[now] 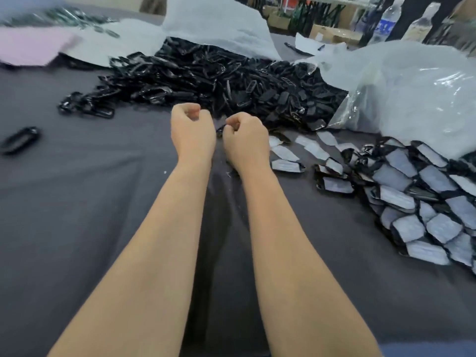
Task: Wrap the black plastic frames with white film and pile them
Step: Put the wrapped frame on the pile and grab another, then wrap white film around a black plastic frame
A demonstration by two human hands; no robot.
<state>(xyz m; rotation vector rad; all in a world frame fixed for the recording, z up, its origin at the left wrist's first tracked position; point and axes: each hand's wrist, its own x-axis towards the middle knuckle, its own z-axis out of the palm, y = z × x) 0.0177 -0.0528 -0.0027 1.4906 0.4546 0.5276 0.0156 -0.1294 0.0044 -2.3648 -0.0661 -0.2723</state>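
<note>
Left grip [192,130]: fingers curled, thumb at the fingertips; we cannot tell whether it holds anything.
Right grip [244,137]: just beside the left, curled, pinching a small black frame [219,131] at its fingertips.
Beyond both we list a heap [206,81] of bare frames, partly inside a clear bag [399,86].
To the right we list film pieces [306,148] lying flat, then the pile [417,202] of wrapped frames.
All rest on a dark surface [90,202].

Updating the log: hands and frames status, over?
Left hand curled, contents unclear. Right hand pinching black frame. Wrapped pile right, unwrapped heap ahead. Nothing blocking.
</note>
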